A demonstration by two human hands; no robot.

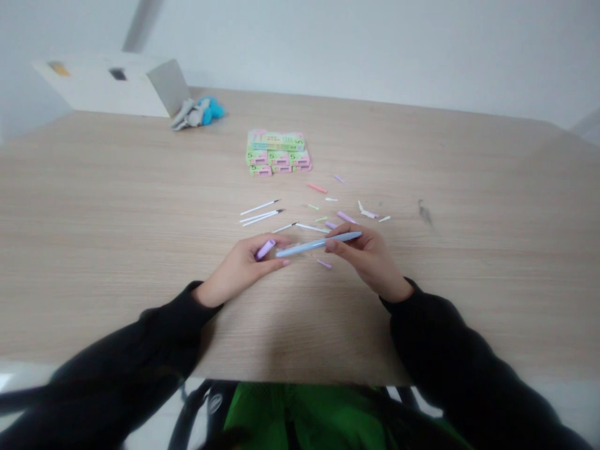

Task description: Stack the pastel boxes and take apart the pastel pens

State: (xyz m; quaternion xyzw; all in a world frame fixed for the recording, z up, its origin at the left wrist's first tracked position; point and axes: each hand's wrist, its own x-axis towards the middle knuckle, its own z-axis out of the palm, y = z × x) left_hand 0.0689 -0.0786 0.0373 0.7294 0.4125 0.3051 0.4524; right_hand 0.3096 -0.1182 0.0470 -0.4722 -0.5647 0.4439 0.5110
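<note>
Left hand point(255, 257) holding purple cap point(265, 250), center frame; right hand point(363, 253) pinching light-blue pen barrel point(319, 244), above tabletop point(300, 319)

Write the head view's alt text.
The right hand holds a slim blue plastic tube, the left hand a short purple plastic cylinder, above a pale wooden table. Beyond lie thin white dark-tipped sticks and green-and-pink cardboard boxes.
</note>
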